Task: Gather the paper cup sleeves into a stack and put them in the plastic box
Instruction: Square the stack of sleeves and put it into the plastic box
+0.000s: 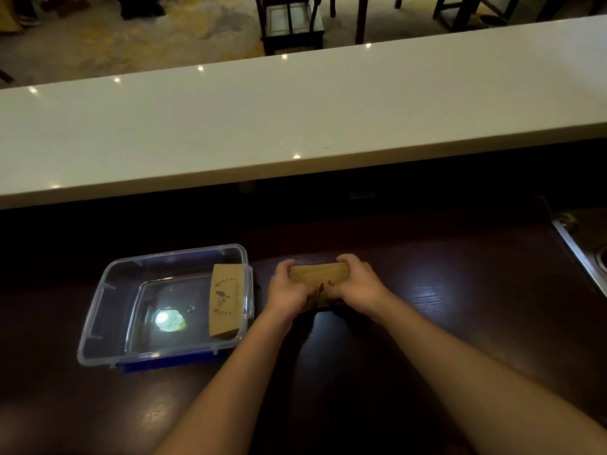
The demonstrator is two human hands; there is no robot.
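Note:
A stack of brown paper cup sleeves (320,279) with a dark bird print stands on the dark wooden counter, held from both ends. My left hand (285,292) grips its left end and my right hand (358,285) grips its right end. To the left sits a clear plastic box (98,310) with a blue lid under it. Another stack of sleeves (226,302) leans against the box's right inner wall. The rest of the box floor shows only a bright light reflection.
A raised white bar top (295,126) runs across behind the dark counter. A metal sink edge (581,251) is at the far right. Dark chairs (289,24) stand on the floor beyond the bar. Bare counter lies in front of and right of the hands.

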